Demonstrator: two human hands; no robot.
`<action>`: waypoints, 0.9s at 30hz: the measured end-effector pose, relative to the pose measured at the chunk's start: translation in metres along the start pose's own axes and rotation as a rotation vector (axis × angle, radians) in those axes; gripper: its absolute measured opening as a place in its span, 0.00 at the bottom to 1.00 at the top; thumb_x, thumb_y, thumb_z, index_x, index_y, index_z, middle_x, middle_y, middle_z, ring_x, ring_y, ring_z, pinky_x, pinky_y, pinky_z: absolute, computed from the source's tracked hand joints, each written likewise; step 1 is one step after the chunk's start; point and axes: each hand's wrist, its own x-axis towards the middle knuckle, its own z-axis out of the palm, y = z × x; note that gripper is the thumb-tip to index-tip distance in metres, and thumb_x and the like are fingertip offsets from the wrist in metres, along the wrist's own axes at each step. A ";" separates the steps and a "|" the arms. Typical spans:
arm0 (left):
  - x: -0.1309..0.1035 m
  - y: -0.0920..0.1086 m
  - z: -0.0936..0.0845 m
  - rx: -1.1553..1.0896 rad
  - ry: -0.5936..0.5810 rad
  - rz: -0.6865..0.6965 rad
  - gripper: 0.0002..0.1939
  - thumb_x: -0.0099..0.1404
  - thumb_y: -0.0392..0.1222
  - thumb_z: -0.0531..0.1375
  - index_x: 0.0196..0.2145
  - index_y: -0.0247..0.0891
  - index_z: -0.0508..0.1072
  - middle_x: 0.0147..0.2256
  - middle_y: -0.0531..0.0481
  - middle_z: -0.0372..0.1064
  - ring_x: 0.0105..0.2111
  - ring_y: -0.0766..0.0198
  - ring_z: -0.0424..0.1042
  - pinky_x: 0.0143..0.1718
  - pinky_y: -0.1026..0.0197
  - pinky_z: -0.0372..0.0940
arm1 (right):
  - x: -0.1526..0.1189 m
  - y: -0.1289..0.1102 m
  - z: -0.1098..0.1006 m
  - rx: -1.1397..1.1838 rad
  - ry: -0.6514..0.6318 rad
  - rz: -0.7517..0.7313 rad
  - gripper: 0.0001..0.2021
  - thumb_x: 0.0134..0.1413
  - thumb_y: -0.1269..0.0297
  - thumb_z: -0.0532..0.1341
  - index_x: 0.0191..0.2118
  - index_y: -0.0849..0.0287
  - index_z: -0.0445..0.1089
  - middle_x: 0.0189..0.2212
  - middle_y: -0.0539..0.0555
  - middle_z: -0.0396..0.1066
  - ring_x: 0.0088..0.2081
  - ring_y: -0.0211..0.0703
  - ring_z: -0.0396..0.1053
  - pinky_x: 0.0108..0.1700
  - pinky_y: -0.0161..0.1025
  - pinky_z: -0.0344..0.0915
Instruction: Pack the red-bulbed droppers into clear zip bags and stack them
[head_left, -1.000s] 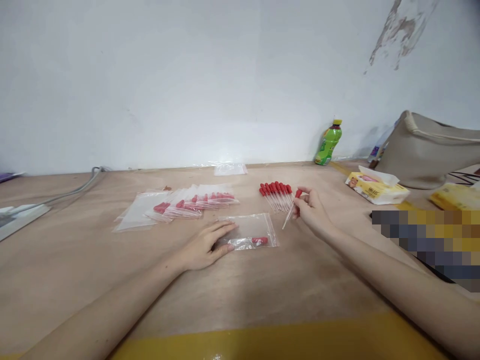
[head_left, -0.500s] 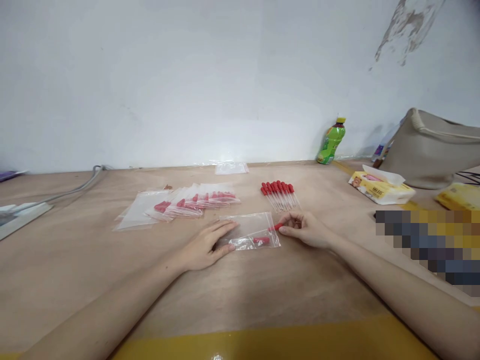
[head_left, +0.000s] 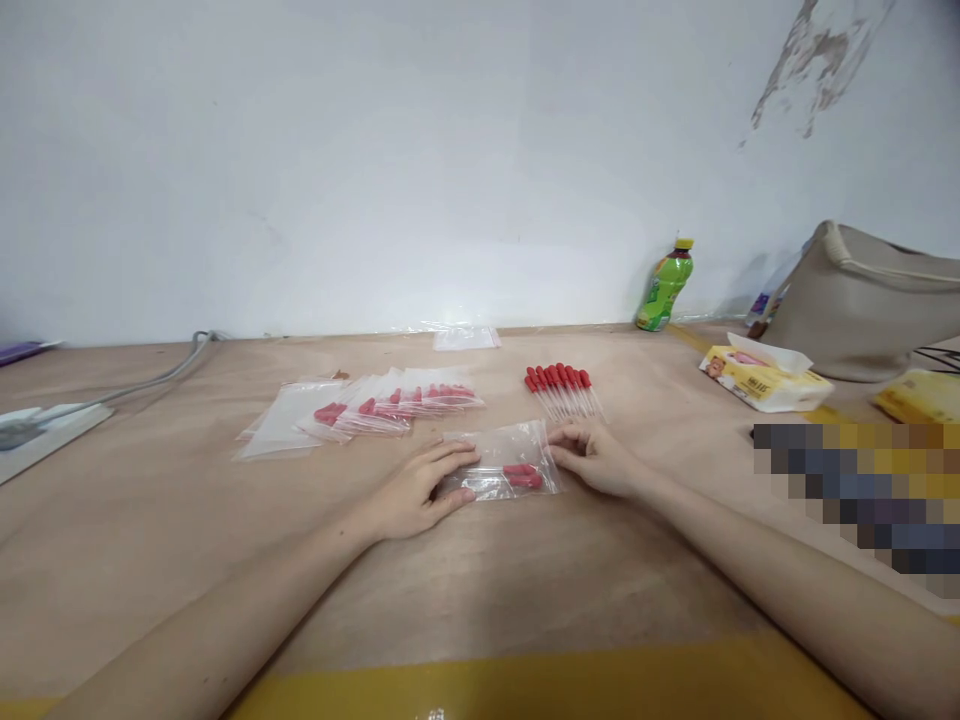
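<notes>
A clear zip bag (head_left: 491, 450) lies flat in front of me with two red-bulbed droppers (head_left: 523, 475) inside, side by side, bulbs toward the right. My left hand (head_left: 435, 490) rests on the bag's left end, fingers apart. At the bag's right edge, my right hand (head_left: 581, 452) has thumb and fingers drawn together on the plastic opening. Behind it lies a fanned row of several loose droppers (head_left: 562, 388) with red bulbs. To the left, several filled bags (head_left: 390, 400) overlap, beside flat clear bags (head_left: 281, 425).
Another clear bag (head_left: 466, 339) lies near the wall. A green bottle (head_left: 664, 286), a yellow tissue box (head_left: 765, 377) and a beige bag (head_left: 855, 300) stand at the right. A grey cable (head_left: 169, 372) runs across the left.
The second dropper, earlier partly outside the bag in my right fingers, is now inside beside the first. My right hand has moved slightly left, to the bag's edge.
</notes>
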 end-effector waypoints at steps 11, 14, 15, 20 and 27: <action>-0.001 0.004 -0.001 -0.098 0.052 -0.036 0.09 0.63 0.46 0.54 0.36 0.39 0.60 0.50 0.43 0.62 0.48 0.56 0.63 0.47 0.54 0.60 | 0.094 0.004 -0.002 -0.708 0.288 0.339 0.11 0.47 0.58 0.56 0.30 0.59 0.70 0.33 0.56 0.71 0.38 0.46 0.66 0.38 0.39 0.57; -0.001 0.003 -0.001 -0.103 0.048 -0.040 0.09 0.63 0.47 0.54 0.37 0.39 0.60 0.51 0.43 0.61 0.49 0.55 0.62 0.47 0.54 0.60 | 0.113 0.004 0.006 -0.731 0.272 0.492 0.13 0.47 0.59 0.56 0.34 0.61 0.70 0.37 0.60 0.70 0.41 0.50 0.66 0.41 0.44 0.56; -0.001 0.003 -0.001 -0.105 0.047 -0.036 0.10 0.63 0.46 0.54 0.38 0.39 0.61 0.51 0.43 0.61 0.49 0.55 0.62 0.47 0.53 0.60 | 0.118 0.005 0.007 -0.725 0.262 0.532 0.12 0.47 0.60 0.56 0.35 0.62 0.70 0.37 0.61 0.70 0.41 0.51 0.66 0.41 0.45 0.56; -0.001 0.001 0.000 -0.078 0.035 -0.020 0.18 0.64 0.46 0.54 0.50 0.40 0.59 0.49 0.44 0.62 0.48 0.56 0.63 0.49 0.53 0.59 | 0.127 0.005 0.008 -0.712 0.265 0.615 0.11 0.48 0.64 0.55 0.35 0.64 0.70 0.37 0.64 0.71 0.41 0.54 0.67 0.43 0.50 0.54; -0.002 0.000 0.001 -0.045 0.039 -0.022 0.20 0.64 0.46 0.53 0.52 0.40 0.58 0.49 0.44 0.62 0.48 0.56 0.63 0.49 0.53 0.59 | 0.122 0.004 0.014 -0.735 0.307 0.531 0.14 0.51 0.65 0.53 0.42 0.64 0.67 0.40 0.65 0.68 0.45 0.54 0.64 0.44 0.49 0.51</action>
